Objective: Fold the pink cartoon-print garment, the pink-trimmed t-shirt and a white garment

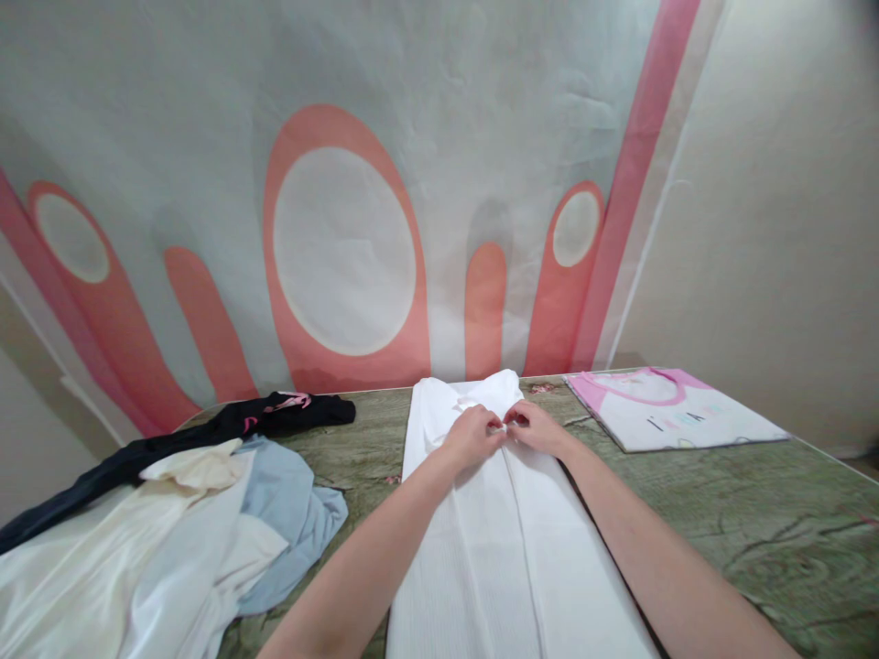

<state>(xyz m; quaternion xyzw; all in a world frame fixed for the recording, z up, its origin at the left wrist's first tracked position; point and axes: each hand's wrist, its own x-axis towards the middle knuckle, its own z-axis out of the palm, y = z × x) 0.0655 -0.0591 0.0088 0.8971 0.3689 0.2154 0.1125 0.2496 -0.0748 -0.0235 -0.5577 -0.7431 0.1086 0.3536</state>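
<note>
A long white shirt (481, 549) lies lengthwise in front of me, its collar end (504, 384) by the far edge of the table. A front seam runs down its middle. Just below the collar, my left hand (472, 437) pinches the cloth with its fingertips. My right hand (537, 428) meets it from the other side, thumb and fingers closed on the same front edge. The fingertips of both hands almost touch. Whatever small part of the shirt sits between them is mostly hidden.
On the left is a loose heap of clothes: cream and white garments (130, 567), a light blue one (281, 522) and a black one (206, 430). A folded white and pink T-shirt (700, 423) lies at the right on the wood-patterned tabletop (775, 522). A printed backdrop (453, 137) stands behind.
</note>
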